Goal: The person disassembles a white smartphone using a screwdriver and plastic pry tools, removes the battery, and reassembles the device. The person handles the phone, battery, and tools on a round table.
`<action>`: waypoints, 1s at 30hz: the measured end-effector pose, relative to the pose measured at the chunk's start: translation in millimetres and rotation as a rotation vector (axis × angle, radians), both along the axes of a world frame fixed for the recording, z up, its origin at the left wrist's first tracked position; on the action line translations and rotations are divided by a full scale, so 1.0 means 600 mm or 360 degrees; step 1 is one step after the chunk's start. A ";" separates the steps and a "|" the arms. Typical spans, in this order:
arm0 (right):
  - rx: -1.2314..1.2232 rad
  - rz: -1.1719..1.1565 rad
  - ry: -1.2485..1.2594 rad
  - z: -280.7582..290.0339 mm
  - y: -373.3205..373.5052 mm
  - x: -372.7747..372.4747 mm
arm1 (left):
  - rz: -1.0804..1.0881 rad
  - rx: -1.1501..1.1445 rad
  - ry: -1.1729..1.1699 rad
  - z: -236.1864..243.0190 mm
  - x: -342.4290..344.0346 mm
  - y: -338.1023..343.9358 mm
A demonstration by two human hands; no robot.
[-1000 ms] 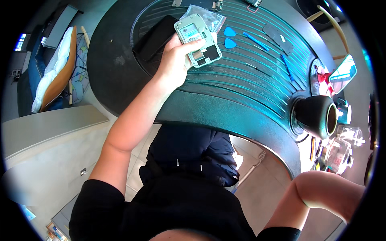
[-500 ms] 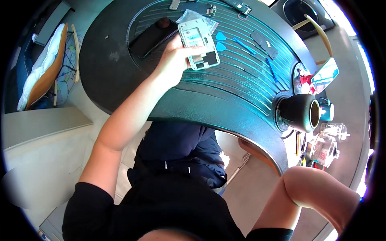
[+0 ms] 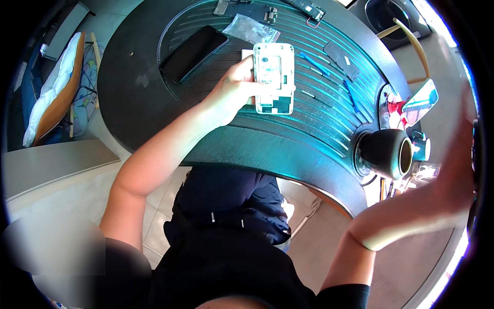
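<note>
My left hand [image 3: 234, 88] grips a white opened phone housing [image 3: 274, 72] upright above the ridged black table tray, its inner side facing me. Left of it lies a black phone [image 3: 193, 53]; behind it, a clear plastic bag [image 3: 249, 29]. To its right are blue pry tools [image 3: 315, 63], thin metal tools and a dark flat plate [image 3: 339, 57]. My right hand [image 3: 462, 129] is raised at the far right edge, smeared by motion, so its fingers cannot be made out.
The curved black table [image 3: 128, 87] holds disassembled phone parts [image 3: 242, 10] at the back, a dark pot [image 3: 386, 153] on the right, a propped mirror-like device [image 3: 419, 100], a mug [image 3: 421, 147] and glass jars [image 3: 419, 172]. A wooden chair [image 3: 411, 44] stands behind; a cushioned seat [image 3: 54, 87] is at left.
My left hand has brought the phone housing a little down and right and turned it more upright. My right arm has swung up along the right edge.
</note>
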State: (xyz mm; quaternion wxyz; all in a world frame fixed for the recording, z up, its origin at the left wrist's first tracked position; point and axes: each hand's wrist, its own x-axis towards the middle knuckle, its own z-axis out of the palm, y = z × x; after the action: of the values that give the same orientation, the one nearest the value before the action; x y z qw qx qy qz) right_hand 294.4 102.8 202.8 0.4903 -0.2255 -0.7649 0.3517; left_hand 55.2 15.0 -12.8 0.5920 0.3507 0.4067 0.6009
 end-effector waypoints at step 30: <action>-0.1463 0.0531 0.0312 -0.362 0.009 -0.099 | 0.0230 0.0181 0.0193 -0.008 0.010 0.002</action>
State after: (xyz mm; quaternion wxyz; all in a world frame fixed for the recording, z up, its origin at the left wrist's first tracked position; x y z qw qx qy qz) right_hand 235.2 108.0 -14.4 0.3469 -0.2588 -0.5067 0.7456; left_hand 61.3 16.1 -17.4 0.5006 0.3892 0.4311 0.6419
